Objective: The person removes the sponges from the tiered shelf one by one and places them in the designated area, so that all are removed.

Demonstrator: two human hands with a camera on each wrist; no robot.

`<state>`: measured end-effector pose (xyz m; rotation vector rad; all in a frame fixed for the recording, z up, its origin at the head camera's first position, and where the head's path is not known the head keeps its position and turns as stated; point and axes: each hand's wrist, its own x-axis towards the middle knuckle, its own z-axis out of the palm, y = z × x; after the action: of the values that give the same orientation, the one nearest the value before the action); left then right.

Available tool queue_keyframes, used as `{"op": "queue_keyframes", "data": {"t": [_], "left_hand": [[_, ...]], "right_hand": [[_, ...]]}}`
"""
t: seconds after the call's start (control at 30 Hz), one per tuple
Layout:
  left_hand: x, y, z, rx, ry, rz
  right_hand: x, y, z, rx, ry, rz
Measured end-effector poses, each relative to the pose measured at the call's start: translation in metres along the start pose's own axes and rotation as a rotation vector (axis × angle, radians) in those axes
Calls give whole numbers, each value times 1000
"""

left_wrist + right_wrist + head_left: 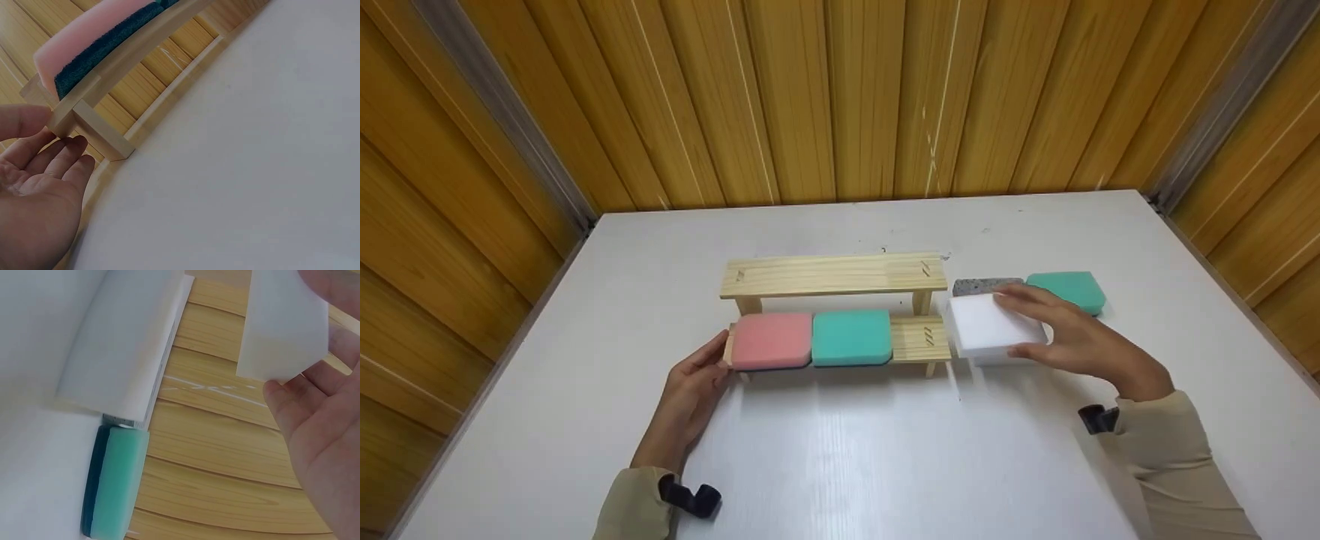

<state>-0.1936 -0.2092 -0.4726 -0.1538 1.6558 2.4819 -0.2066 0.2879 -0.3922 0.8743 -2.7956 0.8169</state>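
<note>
Hands work at opposite ends of a two-tier wooden rack [834,274] on the white counter [840,450]. Left hand [690,397] lies with relaxed, nearly straight fingers against the rack's left end, apparently to steady it; the left wrist view shows the fingertips [76,146] touching the end post and gripping nothing. Right hand [1072,337] holds a white sponge [990,328], fingers over its top and thumb at its near edge, just right of the lower shelf, whose right end [919,339] is bare. A pink sponge [771,340] and a teal sponge [851,337] sit side by side on that shelf, touching. Behind the right hand, a grey sponge [986,286] and a second teal sponge [1069,289] lie on the counter, beside the rack.
</note>
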Motion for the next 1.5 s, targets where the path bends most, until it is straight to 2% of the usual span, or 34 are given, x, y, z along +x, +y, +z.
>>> {"op": "queue_keyframes", "data": {"t": [0.23,0.47,0.73,1.03,1.33,1.5], "left_hand": [[0,0,0,-7,4,6],[1,-1,0,-5,14,-2],[0,0,-1,12,7,5],[-2,1,0,-10,-6,8],[-1,0,-1,-6,-8,25],[-1,0,-1,-10,-3,9]], "right_hand": [[-8,8,-6,-8,51,-42],[-17,15,-16,1,35,36],[-27,27,-22,5,55,34],[-40,39,-32,24,38,104],[-52,52,-39,20,42,135],[-56,58,-41,-3,43,155]]}}
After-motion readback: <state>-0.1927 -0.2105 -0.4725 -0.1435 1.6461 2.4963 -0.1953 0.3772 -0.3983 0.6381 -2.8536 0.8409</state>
